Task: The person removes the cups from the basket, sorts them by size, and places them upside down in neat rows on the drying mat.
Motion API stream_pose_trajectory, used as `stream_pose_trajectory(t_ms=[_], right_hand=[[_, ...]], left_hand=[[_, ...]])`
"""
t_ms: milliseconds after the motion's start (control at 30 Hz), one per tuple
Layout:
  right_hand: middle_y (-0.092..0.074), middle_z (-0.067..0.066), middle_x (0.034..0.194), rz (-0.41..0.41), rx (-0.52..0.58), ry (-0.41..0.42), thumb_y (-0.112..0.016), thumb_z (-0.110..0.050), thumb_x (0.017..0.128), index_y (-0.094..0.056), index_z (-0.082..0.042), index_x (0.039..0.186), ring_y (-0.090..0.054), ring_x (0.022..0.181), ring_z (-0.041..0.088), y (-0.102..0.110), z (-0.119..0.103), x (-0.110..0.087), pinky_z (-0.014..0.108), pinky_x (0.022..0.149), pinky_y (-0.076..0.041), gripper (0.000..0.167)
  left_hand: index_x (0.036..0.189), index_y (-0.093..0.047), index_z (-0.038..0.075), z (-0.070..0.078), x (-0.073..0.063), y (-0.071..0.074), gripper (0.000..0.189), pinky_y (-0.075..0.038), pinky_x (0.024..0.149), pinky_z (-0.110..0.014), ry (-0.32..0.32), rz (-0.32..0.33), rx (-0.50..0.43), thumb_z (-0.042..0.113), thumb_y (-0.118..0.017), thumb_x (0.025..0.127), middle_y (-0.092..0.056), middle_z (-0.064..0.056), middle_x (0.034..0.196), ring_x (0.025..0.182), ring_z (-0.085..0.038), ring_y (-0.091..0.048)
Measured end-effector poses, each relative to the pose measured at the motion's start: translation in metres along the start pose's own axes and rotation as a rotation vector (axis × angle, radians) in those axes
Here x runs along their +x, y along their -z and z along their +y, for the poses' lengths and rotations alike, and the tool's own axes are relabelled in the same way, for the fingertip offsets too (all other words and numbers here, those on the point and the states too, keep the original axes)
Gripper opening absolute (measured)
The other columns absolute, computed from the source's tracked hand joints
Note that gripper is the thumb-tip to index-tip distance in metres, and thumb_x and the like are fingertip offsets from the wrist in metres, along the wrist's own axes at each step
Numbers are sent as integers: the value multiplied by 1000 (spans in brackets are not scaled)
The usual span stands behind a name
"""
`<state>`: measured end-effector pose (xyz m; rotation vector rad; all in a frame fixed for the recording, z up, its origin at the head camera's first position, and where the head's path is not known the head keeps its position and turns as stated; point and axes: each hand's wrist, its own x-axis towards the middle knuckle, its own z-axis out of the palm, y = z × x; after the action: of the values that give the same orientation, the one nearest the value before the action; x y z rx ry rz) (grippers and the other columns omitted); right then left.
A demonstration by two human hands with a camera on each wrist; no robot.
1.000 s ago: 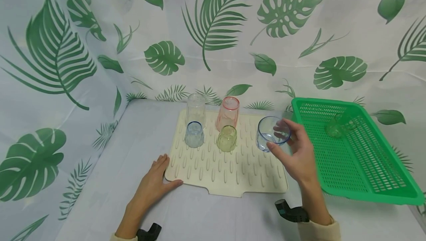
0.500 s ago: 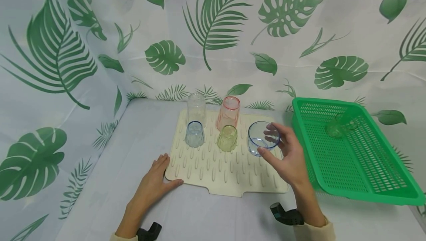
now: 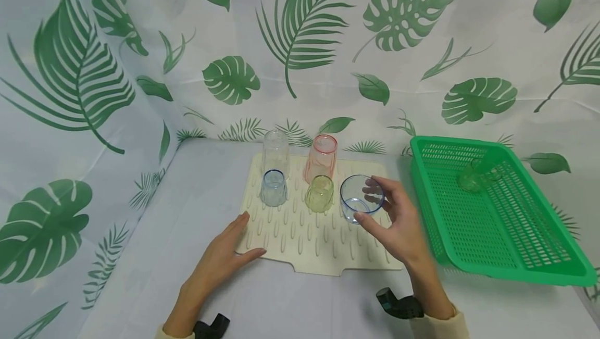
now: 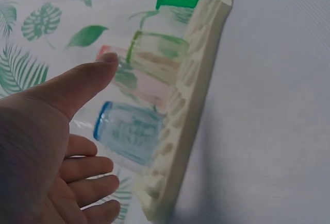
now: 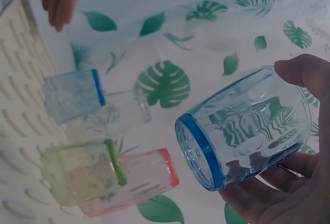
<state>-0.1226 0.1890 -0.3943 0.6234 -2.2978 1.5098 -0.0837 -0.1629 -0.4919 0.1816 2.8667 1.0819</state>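
My right hand [image 3: 396, 219] holds a clear drinking glass [image 5: 247, 126], thumb on one side and fingers on the other. Its thick blue base points down toward the cream ridged drying mat [image 3: 319, 255], with the wide mouth up. Four kinds of colour stand out on the mat: a tall clear glass [image 3: 275, 154], a tall pink-rimmed glass [image 3: 322, 159], a short blue glass [image 3: 274, 189] and a short yellow-green glass [image 3: 320, 194]. My left hand [image 3: 220, 255] is at the mat's left front corner, fingers extended and thumb spread, holding nothing.
To the right of the mat stands a green perforated plastic basket [image 3: 445, 245], with greenish glassware [image 3: 473, 176] lying in its far part. A white cloth [image 3: 290, 308] covers the table. Behind rises a white curtain [image 3: 323, 78] with a green leaf print.
My right hand has carried the glass leftward and slightly nearer, from the mat's right side to beside the yellow-green glass. My left hand has shifted slightly right at the mat's corner.
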Motion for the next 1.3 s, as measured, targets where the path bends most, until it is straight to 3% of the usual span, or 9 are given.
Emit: stream_pose_trajectory(t_ms=[233,400,600,800,1033,1300], right_hand=[[-56,-10,128,-11,43,29,-77,15,72,-49,3,138,-62,114,9,-5,0,-1,15,98,-51,73],[-57,-6,129,-22,43,27,-77,13,73,-49,1,139,-62,114,11,-8,-2,-3,14,99,-50,73],[-58,0,128,-49,17,8,-78,9,75,-49,-2,140,-61,116,10,-13,-5,-5,15,100,-50,73],[-59,8,129,-76,21,12,-79,7,74,-49,-4,140,-62,117,12,-18,-8,-6,18,100,-52,73],[-57,15,132,-133,44,16,-81,5,74,-48,-4,141,-61,120,12,-24,-12,-8,21,102,-52,75],[-57,12,133,-180,58,28,-81,2,75,-48,-8,141,-61,120,17,-33,-14,-11,23,102,-53,75]], left_hand=[[156,-36,10,23,2,11,97,-42,115,-51,-74,16,25,60,-75,81,-43,-10,158,145,-31,-43],[156,-36,15,42,6,18,97,-43,115,-52,-98,-3,-2,60,-76,80,-43,-6,159,146,-29,-43],[157,-36,19,62,9,21,97,-42,115,-52,-172,-19,-68,60,-77,79,-42,-2,159,147,-27,-42],[156,-36,24,78,11,23,93,-43,114,-53,-272,11,-115,54,-79,80,-41,3,159,147,-24,-41],[157,-33,29,96,14,24,91,-46,111,-55,-327,10,-188,49,-80,81,-43,5,158,143,-21,-46],[156,-35,27,106,15,20,86,-52,107,-44,-416,-8,-307,39,-81,84,-46,1,155,133,-18,-55]])
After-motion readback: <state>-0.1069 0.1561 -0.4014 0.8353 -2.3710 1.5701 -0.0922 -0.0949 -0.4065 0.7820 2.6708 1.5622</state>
